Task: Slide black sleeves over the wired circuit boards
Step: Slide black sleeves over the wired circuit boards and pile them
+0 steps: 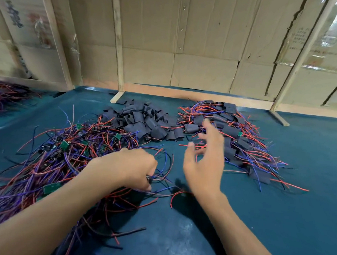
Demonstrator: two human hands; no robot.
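surface (285, 209): dark teal sheet, glossy near the front edge | cardboard wall (198, 38): flattened creased boxes standing upright along the surface's far edge | wooden strips (118, 52): pale upright battens against the cardboard wall, feet resting on the surface | printed characters (297, 36): on the wall's right panel, too blurred to read

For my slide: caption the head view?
Left hand grips wires; open right hand nears sleeves.

Single head-worn wide-angle view, looking forward and down from the person's own eye level, close over the blue worktop (285, 209), both forearms entering from the bottom edge, cardboard wall (178, 39) across the far side, frame edges bowed by the lens
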